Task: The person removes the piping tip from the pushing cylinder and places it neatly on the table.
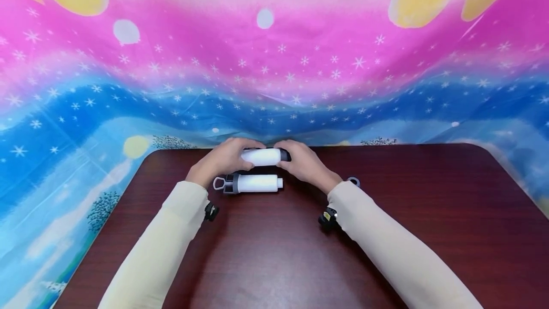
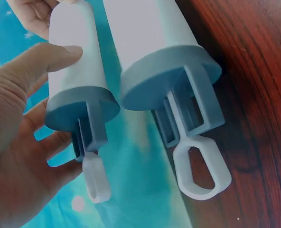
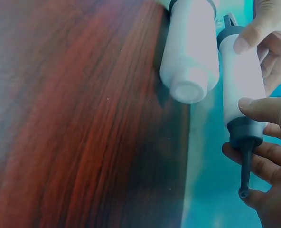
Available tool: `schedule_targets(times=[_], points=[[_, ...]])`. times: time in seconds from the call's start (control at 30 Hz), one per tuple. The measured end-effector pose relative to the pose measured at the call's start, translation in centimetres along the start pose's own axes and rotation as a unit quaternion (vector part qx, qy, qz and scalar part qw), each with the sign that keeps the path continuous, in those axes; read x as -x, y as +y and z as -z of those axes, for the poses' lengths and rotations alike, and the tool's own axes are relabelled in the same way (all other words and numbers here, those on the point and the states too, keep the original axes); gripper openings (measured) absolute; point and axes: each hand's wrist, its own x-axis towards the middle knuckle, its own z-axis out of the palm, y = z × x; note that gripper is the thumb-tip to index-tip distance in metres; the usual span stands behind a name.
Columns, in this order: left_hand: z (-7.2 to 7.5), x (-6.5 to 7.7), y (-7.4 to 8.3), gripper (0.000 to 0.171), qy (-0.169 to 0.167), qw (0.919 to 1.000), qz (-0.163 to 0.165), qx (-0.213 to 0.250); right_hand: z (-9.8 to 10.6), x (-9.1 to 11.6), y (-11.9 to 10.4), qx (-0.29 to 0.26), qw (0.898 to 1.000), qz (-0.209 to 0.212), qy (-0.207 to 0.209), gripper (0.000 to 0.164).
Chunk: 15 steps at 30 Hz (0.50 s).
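White tube [image 1: 260,157], lying crosswise at the table's [image 1: 266,256] far edge, gripped at both ends.
Left hand [image 1: 227,156] grasps the barrel near the grey collar [image 2: 67,111]; right hand [image 1: 305,163] grasps it by the dark cap [image 3: 245,129]. Second tube [image 1: 257,183] just beside, on the near side. Looks plastic: probably light, stiff, a little slick, not fragile. Best hold seems barrel or collar; thin nozzle [image 3: 246,166] and loop [image 2: 89,166] likely poor handles.

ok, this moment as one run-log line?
left hand: holds white cylinder near ring handle; right hand: holds same near dark nozzle; second white cylinder: on table, neck bare
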Motion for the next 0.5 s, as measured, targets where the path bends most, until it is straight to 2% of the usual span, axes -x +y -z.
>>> schedule_targets(times=[0.23,0.5], points=[[0.0,1.8,1.3,0.056,0.028,0.9993,-0.024,-0.010,1.1,1.9,-0.9,0.004,0.999,0.028,0.020,0.046],[-0.6,3.6,2.6,0.058,0.067,0.9959,-0.053,-0.028,2.0,4.2,-1.6,0.005,0.998,0.045,0.041,0.046]])
